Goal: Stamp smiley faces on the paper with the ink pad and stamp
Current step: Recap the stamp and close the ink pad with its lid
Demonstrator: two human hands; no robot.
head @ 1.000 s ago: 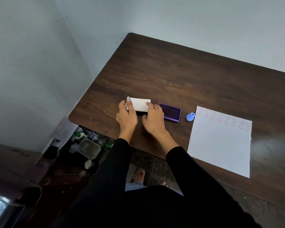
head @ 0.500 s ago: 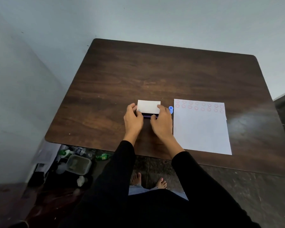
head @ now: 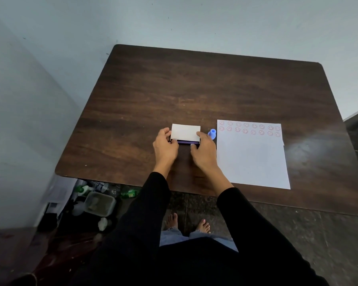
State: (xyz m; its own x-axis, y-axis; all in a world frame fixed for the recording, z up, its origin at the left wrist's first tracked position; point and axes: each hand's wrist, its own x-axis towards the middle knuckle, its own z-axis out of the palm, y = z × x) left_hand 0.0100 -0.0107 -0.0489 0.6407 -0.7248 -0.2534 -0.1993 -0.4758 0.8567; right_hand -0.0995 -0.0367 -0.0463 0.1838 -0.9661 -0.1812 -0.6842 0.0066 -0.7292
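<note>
The ink pad (head: 187,142) is a purple case with a white lid (head: 185,132) lying over it; only a thin purple strip shows under the lid's near edge. My left hand (head: 165,146) grips the lid's left end and my right hand (head: 203,149) grips its right end. A small blue stamp (head: 212,133) stands on the table just right of the pad, untouched. To its right lies the white paper (head: 252,159) with two rows of red smiley faces along its far edge.
The dark wooden table (head: 194,89) stands in a corner between two pale walls. Under its left front edge are bottles and a plastic container (head: 100,203) on the floor. My bare feet show below the table's near edge.
The lid was left of the uncovered purple pad a second ago; both hands have brought it over the pad, and it now covers nearly all of it. The view has shifted right.
</note>
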